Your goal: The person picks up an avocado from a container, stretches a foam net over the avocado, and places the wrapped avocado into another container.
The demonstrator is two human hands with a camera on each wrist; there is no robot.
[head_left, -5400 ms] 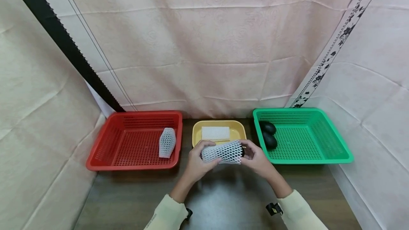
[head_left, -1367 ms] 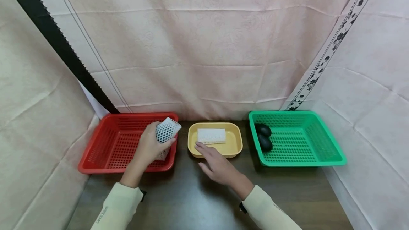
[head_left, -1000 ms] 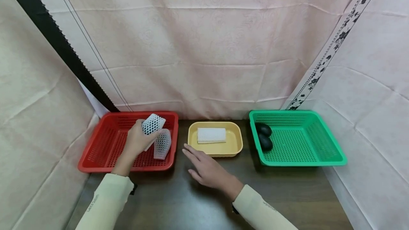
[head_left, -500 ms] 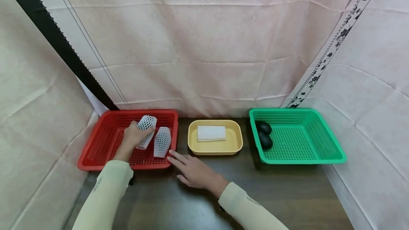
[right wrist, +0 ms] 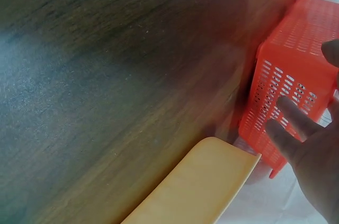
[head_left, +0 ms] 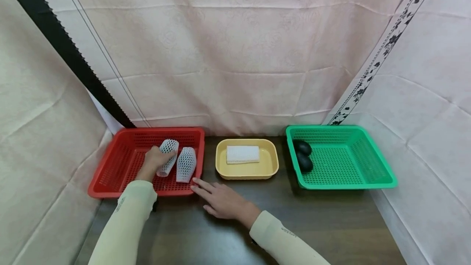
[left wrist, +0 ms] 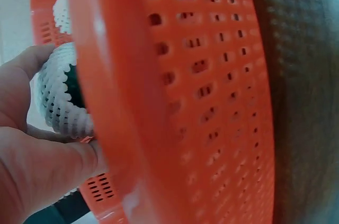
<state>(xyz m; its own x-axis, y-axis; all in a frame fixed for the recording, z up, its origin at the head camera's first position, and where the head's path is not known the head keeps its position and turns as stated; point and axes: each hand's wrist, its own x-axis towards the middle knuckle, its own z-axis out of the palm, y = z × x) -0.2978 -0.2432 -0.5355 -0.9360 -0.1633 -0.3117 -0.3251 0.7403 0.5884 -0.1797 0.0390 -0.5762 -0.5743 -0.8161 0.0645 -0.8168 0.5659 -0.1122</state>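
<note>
The head view puts the netted piece (head_left: 169,145) left of centre in the frame, inside the red basket (head_left: 106,194); your left hand (head_left: 156,158) pinches it between thumb and curled fingers. A second netted piece (head_left: 186,165) lies just to its right. Your right hand (head_left: 222,200), lower centre, has its fingers straight and slightly spread at the basket's lower right corner; you can't tell from here whether they press the rim. To set the piece down well, I'd let the basket floor take its weight, then ease thumb and fingers off evenly so the net doesn't snag or slide. Your left wrist view shows what the head view hides: a dark core (left wrist: 74,87) in the net's open end, at left. Your right wrist view adds the basket's slotted outer wall, at right, and the tray's (right wrist: 204,181) side, at bottom.
</note>
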